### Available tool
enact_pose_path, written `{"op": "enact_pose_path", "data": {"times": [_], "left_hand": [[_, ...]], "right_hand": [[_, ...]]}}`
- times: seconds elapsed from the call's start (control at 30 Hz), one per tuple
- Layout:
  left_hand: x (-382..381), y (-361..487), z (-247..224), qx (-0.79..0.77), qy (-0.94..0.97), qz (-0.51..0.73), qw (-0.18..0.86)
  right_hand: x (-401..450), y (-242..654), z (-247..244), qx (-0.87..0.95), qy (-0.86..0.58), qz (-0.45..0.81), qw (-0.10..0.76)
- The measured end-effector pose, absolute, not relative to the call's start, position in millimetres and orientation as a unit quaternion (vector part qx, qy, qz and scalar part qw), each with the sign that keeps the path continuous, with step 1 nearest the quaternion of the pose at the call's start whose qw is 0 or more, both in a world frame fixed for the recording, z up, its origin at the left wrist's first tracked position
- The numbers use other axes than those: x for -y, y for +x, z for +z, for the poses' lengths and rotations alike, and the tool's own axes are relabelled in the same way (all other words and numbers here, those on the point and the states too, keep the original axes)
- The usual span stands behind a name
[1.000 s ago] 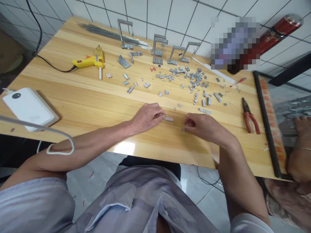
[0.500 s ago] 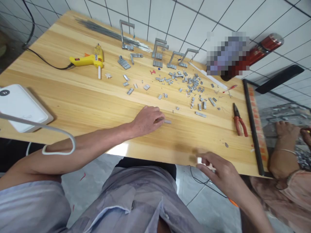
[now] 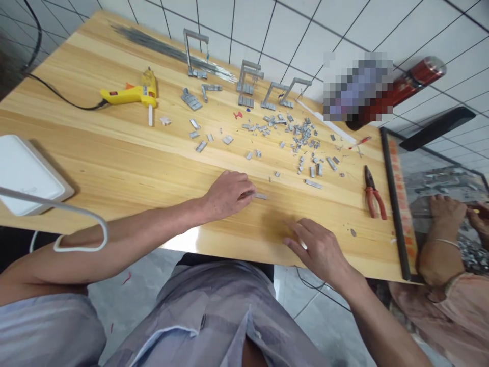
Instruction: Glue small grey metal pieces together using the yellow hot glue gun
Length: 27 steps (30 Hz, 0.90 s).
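Observation:
My left hand (image 3: 230, 193) rests on the wooden table (image 3: 153, 163), its fingers closed on a thin flat grey strip (image 3: 261, 195) whose end sticks out to the right. To the right, near the front edge, my right hand (image 3: 319, 250) hovers with index finger and thumb apart. A small white object (image 3: 304, 245) shows between its fingers, mostly hidden by them; its kind cannot be made out. Just beyond my hands lie a small grey piece (image 3: 277, 174) and a longer grey strip (image 3: 313, 184).
Grey scraps (image 3: 303, 130) lie scattered mid-table, with small grey frames (image 3: 250, 79) standing behind. A yellow glue gun (image 3: 132, 95) and white box (image 3: 30, 173) are left. Red-handled pliers (image 3: 372, 193) lie right, beside a black-edged panel (image 3: 397, 204); a co-worker's hand (image 3: 446, 214) is beyond it.
My right hand has moved left and up over the table, closer to my left hand, and its index finger has straightened. My left hand stays on the grey strip. The view has shifted slightly.

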<state>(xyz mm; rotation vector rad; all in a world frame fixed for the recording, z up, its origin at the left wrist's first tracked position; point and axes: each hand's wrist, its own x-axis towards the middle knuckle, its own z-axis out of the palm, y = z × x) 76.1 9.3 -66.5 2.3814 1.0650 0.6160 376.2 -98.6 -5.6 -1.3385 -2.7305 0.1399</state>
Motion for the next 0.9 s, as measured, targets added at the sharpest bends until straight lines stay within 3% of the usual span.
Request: {"op": "enact_pose_path", "data": {"times": [0.23,0.53,0.67,0.9], "left_hand": [[-10,76,-67,-0.382,0.867,0.230,0.224],[-8,77,-66,-0.387,0.869,0.224,0.214],[-8,77,-66,-0.384,0.868,0.228,0.217],[-6,77,-69,-0.391,0.862,0.225,0.229]], "right_hand": [[87,358,-19,0.900,-0.436,0.017,0.005],[51,363,-33,0.824,-0.533,0.159,0.111],[30,376,-31,0.791,-0.578,0.169,0.111],[13,397,-17,0.748,-0.617,0.125,0.211]]}}
